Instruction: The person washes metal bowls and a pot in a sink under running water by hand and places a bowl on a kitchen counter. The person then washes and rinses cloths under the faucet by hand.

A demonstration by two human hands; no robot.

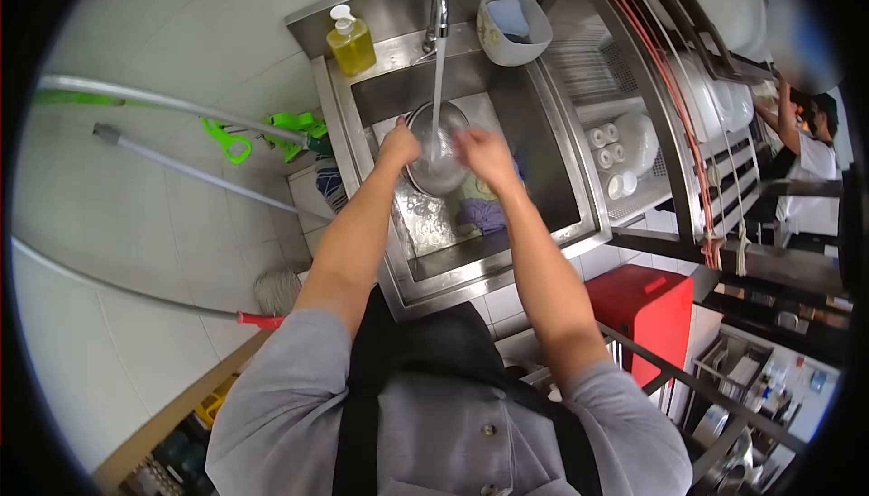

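Noted silver-grey on bowl (436, 168) and sink (593, 197), purple on cloth (485, 214), yellow in soap bottle (352, 51), red on box (644, 310), plain grey on shirt (272, 396), black on apron (425, 347).

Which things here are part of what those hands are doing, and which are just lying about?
In use:
- left hand, gripping the metal bowl
- right hand, blurred, at the bowl
- running tap
- sink

Seemingly lying about:
- yellow bottle
- white caddy
- purple cloth
- mop head
- red bin
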